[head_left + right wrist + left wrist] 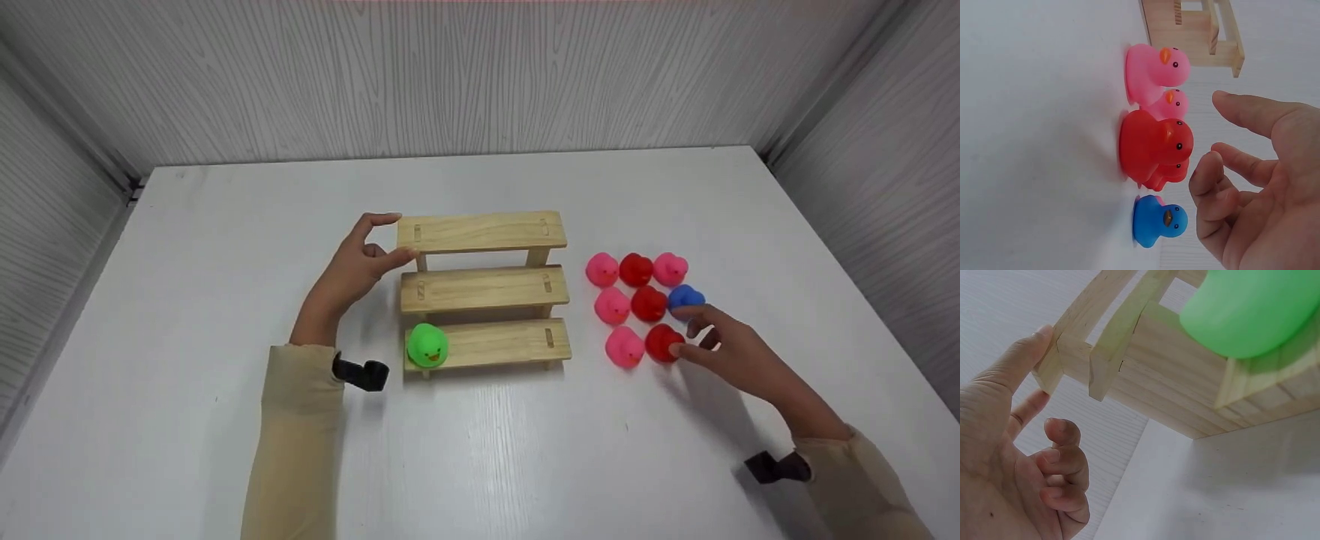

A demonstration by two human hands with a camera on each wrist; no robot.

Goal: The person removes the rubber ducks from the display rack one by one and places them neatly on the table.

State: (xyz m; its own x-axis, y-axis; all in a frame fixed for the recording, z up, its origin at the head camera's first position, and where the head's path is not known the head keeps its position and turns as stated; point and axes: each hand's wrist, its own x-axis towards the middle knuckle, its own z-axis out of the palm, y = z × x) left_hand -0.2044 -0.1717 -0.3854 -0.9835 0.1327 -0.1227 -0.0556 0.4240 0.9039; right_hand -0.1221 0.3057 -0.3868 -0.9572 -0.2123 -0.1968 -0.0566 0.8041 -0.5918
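A three-tier wooden shelf stand [480, 289] rests on the white table. My left hand [351, 266] pinches the left end of its top tier, thumb on the front edge and index finger at the back. A green rubber duck [427, 345] sits at the left of the lowest tier. My right hand [739, 354] hovers over the nearest red duck [661, 342]. In the right wrist view, this red duck [1151, 146] stands upright, with the parted thumb and fingers [1244, 112] just above its head. A blue duck [686, 298] is close behind the hand.
More ducks stand in rows right of the stand: several pink ducks [625, 346] and two further red ducks [649, 303]. Grey wood-grain panels [450, 82] enclose the table [480, 450] at the back and sides.
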